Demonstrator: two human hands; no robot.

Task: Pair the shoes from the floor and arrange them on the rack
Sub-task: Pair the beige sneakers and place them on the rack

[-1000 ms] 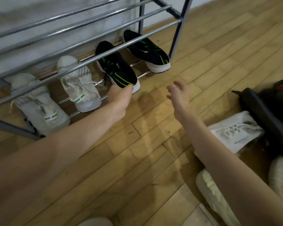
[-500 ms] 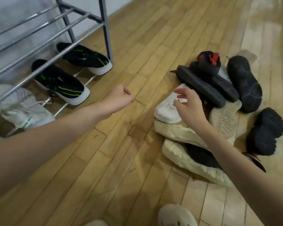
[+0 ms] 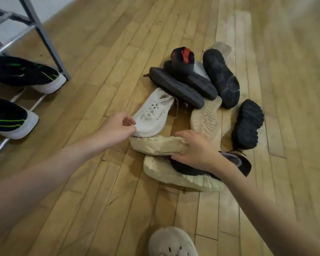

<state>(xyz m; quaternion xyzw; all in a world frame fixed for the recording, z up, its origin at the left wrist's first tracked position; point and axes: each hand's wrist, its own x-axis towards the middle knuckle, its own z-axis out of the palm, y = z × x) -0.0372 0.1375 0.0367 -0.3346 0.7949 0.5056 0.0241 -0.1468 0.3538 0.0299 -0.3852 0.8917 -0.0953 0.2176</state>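
the left hand [image 3: 116, 129] pinches the toe of the white sneaker [image 3: 152, 113] between thumb and curled fingers; that shoe lies upright on the wooden floor [image 3: 92, 191] at the left edge of the pile, its heel tucked under a dark grey sole [image 3: 175, 87]. the right hand [image 3: 196, 148] has its fingers curled over one end of the cream shoe [image 3: 155, 145], which lies on its side just below the white sneaker, thumb under it. below that lies a black shoe with a cream sole [image 3: 183, 177]. more black shoes lie upturned at the pile's far and right edges. two black sneakers with green stripes [image 3: 24, 74] sit on the rack [image 3: 44, 41] at the floor's left edge.
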